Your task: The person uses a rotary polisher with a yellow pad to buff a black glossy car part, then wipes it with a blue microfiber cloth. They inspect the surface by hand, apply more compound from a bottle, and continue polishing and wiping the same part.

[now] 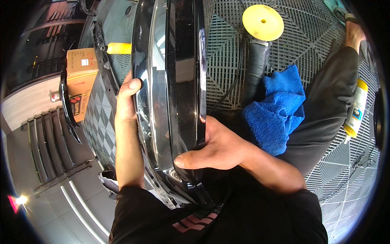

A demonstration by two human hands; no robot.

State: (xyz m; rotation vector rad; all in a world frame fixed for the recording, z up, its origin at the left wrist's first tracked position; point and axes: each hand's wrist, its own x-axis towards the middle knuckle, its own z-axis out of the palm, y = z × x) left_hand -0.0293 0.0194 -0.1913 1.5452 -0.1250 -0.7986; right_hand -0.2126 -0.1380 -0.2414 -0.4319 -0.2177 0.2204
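A long, glossy black car part (185, 93) with a clear, lens-like strip stands lengthwise in front of me, its near end against my body. My left hand (128, 97) grips its left edge, thumb on top and fingers hidden behind. My right hand (219, 146) holds the right side lower down, with the thumb lying across the shiny face and the other fingers out of sight. Right of the part lies a polisher (256, 65) with a round yellow pad (263, 22). A crumpled blue microfiber cloth (278, 110) rests against my leg.
A white bottle with yellow ends (356, 107) lies beyond my leg on the grey grid floor (227, 53). A yellow bottle-like object (119, 48) shows behind the part. Cardboard boxes (81, 77) and a rack of long dark strips (50, 146) are at left. A cable (231, 87) runs near the polisher.
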